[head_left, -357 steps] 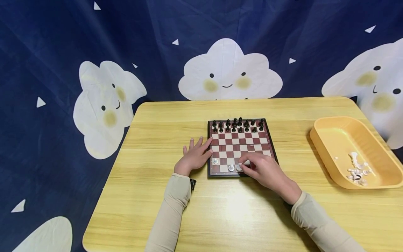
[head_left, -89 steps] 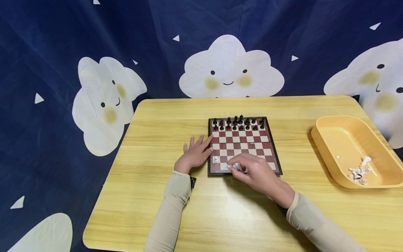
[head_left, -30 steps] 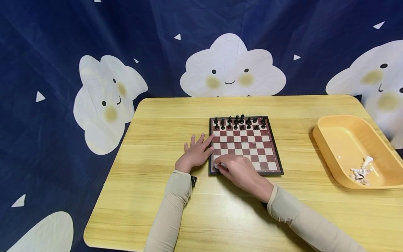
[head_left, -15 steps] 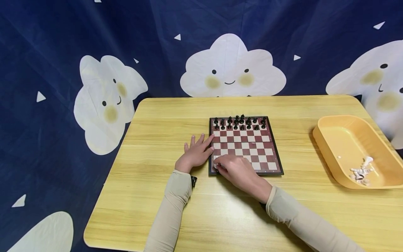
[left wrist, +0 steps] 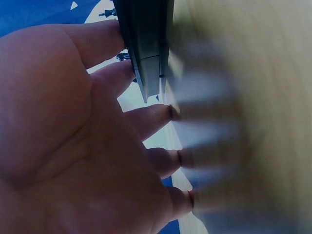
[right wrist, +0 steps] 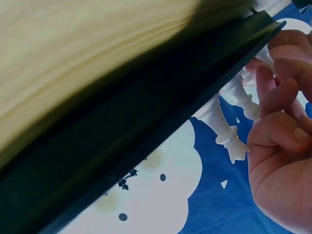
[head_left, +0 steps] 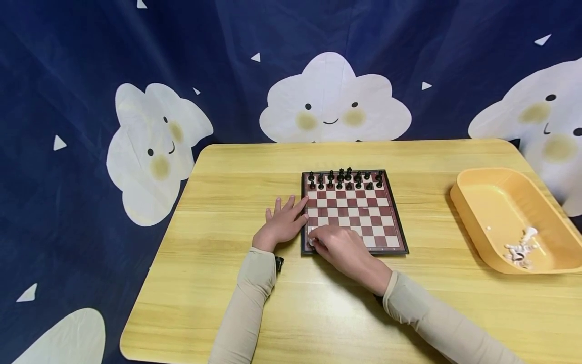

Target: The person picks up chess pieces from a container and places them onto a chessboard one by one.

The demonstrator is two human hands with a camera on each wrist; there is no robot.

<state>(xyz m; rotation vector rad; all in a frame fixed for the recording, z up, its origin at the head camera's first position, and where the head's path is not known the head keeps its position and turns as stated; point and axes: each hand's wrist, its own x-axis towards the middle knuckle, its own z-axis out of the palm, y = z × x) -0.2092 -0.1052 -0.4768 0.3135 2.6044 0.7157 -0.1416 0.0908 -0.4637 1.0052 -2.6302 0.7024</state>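
Note:
My right hand (head_left: 342, 248) pinches a white chess piece (head_left: 311, 242) over the near left corner square of the chessboard (head_left: 393, 247); the fingers hide much of it. In the right wrist view, a white piece with a notched crown (right wrist: 233, 146) and a white round-tipped piece (right wrist: 248, 105) stand on the board beside the curled fingers. My left hand (head_left: 282, 225) lies spread with straight fingers. Its thumb and forefinger touch the board's left edge, and in the left wrist view the other fingertips (left wrist: 163, 113) rest on the tabletop. Black chess pieces (head_left: 339, 185) fill the two far rows.
An orange-yellow tub (head_left: 495, 194) stands on the right of the wooden table (head_left: 227, 177), with several white pieces (head_left: 520, 253) lying in it. A dark blue cloth with clouds (head_left: 236, 76) hangs behind the table.
The right hand has gone from the middle of the near row leftward to the near left corner. A white piece in the tub lies differently. The left hand stays put.

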